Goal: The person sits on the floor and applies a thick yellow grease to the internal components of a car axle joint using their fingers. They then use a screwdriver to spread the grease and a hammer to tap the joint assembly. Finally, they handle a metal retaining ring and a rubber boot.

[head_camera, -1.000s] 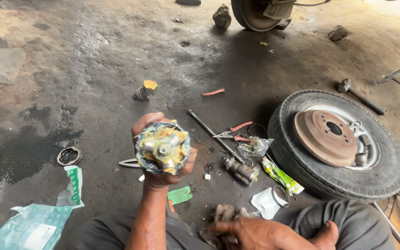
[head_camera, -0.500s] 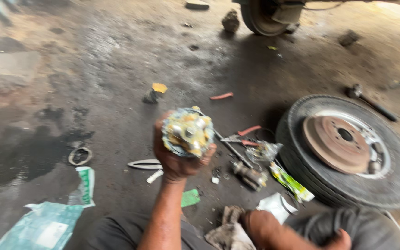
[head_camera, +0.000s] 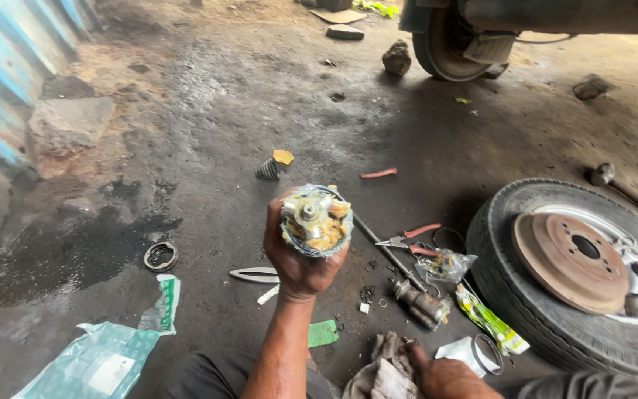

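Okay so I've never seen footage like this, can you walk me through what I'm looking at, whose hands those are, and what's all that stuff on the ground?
The camera sits on a person's head, looking down at their own hands over an oily concrete floor. The left hand holds up a round greasy metal joint part. The right hand rests low on a dirty rag. Scattered on the floor are red-handled pliers, a metal shaft, a metal ring and plastic bags. At the right lies a wheel with a rusty brake drum on top.
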